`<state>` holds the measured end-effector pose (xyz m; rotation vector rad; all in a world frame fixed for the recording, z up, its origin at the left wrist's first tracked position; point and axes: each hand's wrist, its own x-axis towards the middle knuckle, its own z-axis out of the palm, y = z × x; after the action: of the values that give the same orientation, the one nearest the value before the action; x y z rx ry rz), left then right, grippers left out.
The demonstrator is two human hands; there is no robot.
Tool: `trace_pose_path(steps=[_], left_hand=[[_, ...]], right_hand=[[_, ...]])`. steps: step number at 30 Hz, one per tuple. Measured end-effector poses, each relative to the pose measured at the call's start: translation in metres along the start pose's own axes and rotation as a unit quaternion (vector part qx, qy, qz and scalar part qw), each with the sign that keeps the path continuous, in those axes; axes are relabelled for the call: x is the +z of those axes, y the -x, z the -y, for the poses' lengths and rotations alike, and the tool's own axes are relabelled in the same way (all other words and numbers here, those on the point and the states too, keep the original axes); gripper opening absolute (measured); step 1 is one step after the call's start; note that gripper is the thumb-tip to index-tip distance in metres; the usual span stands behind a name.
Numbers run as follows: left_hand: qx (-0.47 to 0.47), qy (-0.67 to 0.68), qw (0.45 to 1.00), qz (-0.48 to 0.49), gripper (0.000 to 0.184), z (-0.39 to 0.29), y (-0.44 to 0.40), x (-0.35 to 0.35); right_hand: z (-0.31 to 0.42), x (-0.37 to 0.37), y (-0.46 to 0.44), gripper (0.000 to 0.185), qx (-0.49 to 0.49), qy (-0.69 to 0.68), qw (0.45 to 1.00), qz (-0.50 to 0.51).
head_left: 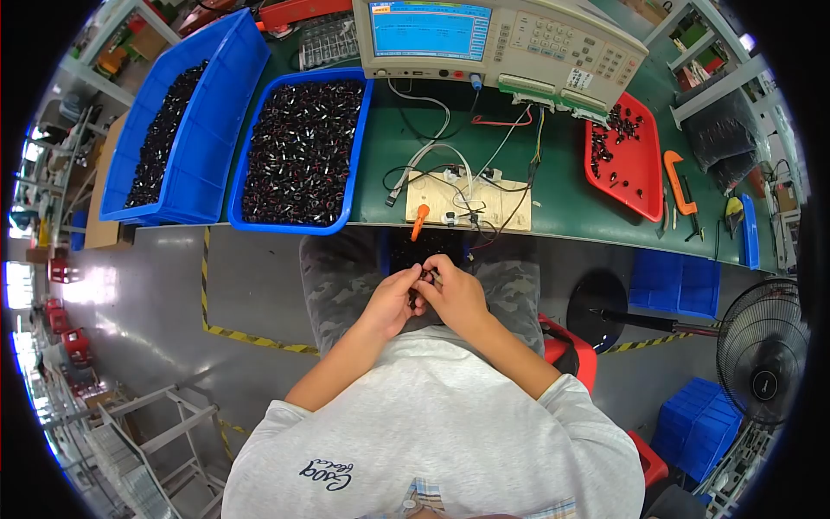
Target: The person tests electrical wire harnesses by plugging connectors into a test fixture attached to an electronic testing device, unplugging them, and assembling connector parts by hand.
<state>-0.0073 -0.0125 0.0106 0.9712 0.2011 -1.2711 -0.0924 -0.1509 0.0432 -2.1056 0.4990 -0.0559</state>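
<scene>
Over the lap (pixel 512 285), short of the tabletop (pixel 560 177), I record a small dark part (pixel 426 277) pinched by the fingers of the left hand (pixel 392 303) and right hand (pixel 458 300), which meet around it. I judge this piece unfinished; the blue tray (pixel 290 229) is full of dark parts and the red tray (pixel 648 151) thinly stocked, but which are done I cannot tell.

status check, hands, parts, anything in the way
Left hand and right hand together. Dark parts in grasp, detail too small to tell. Nothing visibly blocking; orange clip at board's near edge.
</scene>
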Motion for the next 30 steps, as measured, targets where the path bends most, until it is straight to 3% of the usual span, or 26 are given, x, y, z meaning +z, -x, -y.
trace_pose_path(steps=[6, 9, 15, 19, 23, 30], left_hand=[[0.019, 0.002, 0.999, -0.026, 0.030, 0.000, 0.002, 0.001], [0.027, -0.005, 0.999, -0.036, 0.030, -0.001, 0.004, -0.002], [0.087, 0.039, 0.993, -0.062, 0.033, 0.004, 0.001, -0.002], [0.128, 0.044, 0.989, -0.067, 0.034, 0.002, 0.001, -0.001], [0.130, 0.052, 0.986, -0.095, 0.035, -0.004, 0.006, 0.005], [0.136, 0.037, 0.988, -0.057, 0.035, -0.001, 0.007, 0.003]], right_hand=[[0.012, -0.015, 0.000, 0.028, 0.016, -0.010, 0.998, 0.062], [0.000, -0.010, -0.001, 0.026, 0.017, -0.123, 0.990, 0.061], [0.005, -0.013, 0.000, 0.020, -0.014, -0.101, 0.993, 0.062], [0.004, -0.002, 0.004, 0.012, -0.058, -0.243, 0.965, 0.085], [0.001, -0.002, 0.000, 0.023, -0.003, -0.344, 0.933, 0.110], [0.008, -0.011, -0.004, 0.040, 0.037, -0.371, 0.910, 0.183]])
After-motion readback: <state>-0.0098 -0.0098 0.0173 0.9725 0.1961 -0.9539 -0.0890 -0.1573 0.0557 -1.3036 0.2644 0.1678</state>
